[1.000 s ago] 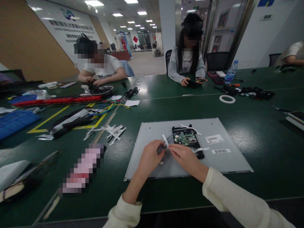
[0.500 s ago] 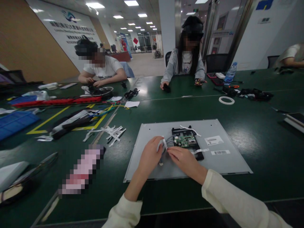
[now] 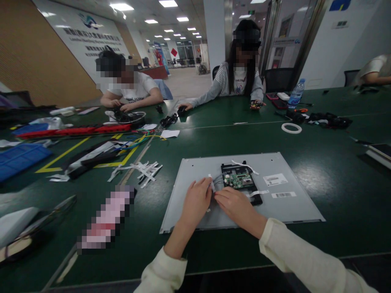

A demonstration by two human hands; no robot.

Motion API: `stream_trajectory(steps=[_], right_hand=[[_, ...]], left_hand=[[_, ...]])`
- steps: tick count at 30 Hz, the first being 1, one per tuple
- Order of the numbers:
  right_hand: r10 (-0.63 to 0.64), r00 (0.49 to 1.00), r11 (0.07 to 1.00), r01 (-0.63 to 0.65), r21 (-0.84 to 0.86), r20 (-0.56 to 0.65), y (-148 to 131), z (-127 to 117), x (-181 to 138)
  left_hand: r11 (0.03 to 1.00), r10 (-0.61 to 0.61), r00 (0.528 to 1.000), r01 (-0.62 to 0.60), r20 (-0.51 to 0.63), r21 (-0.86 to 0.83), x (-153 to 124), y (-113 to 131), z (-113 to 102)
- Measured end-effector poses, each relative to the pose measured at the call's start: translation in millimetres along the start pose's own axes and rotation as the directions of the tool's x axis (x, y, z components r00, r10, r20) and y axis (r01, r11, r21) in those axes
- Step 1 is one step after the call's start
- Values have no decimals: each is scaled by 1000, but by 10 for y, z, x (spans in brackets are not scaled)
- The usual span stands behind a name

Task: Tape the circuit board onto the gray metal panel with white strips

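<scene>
A grey metal panel (image 3: pixel 284 207) lies flat on the green table in front of me. Near its middle sits a black bracket holding a small green circuit board (image 3: pixel 238 180), with grey wires leading left from it. My left hand (image 3: pixel 196 202) and my right hand (image 3: pixel 235 205) meet just left of the board. Their fingertips press a short white tape strip (image 3: pixel 211 184) down over the wires. The fingers of both hands are together on the strip. Two more white tape strips (image 3: pixel 245 165) lie across the bracket.
Several loose white tape strips (image 3: pixel 143 169) lie left of the panel, past a blurred pink object (image 3: pixel 105 219). A tape roll (image 3: pixel 291 128) and a water bottle (image 3: pixel 297 93) stand at the far right. Two other people sit across the table handling black parts.
My left hand has lowered and flattened toward the panel, bringing the tape strip down onto the wires. The person opposite has stretched one arm out to the left across the table.
</scene>
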State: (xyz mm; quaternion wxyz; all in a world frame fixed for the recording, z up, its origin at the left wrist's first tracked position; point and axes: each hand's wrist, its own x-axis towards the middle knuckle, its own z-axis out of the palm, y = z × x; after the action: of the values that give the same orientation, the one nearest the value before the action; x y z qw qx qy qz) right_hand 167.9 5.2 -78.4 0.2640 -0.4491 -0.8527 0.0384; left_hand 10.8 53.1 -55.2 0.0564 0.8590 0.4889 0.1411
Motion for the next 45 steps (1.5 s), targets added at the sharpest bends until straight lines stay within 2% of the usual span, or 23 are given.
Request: stream_trajectory(steps=[3,8,12,16,22,29,37,45], right_hand=[[-22,998,998,25,-51,53,-20,15,-15],[21,998,999,-19,-43,64,-128,4,-115],[93,995,995,-94,30,39,-248,-38,-266],[86,993,991,-93,93,81,-302,-74,-385],[102,987,989,-114,93,128,-326,-103,-405],[124,984,986,-137,97,128,-342,-110,-400],[129,987,987,-138,83,99,-340,-66,-414],[126,990,987,-132,89,70,-348,-72,-412]], left_hand=[[997,-23,1000,22,16,73,-6,55,-20],[990,-72,997,69,19,125,-11,76,5],[991,-85,996,81,34,105,2,33,24],[995,-78,995,74,64,61,9,-25,21],[998,-63,991,63,117,4,11,-72,16],[994,-87,989,79,119,70,19,-16,38],[979,-59,980,21,190,201,-38,99,31],[976,-73,969,21,238,215,-22,110,9]])
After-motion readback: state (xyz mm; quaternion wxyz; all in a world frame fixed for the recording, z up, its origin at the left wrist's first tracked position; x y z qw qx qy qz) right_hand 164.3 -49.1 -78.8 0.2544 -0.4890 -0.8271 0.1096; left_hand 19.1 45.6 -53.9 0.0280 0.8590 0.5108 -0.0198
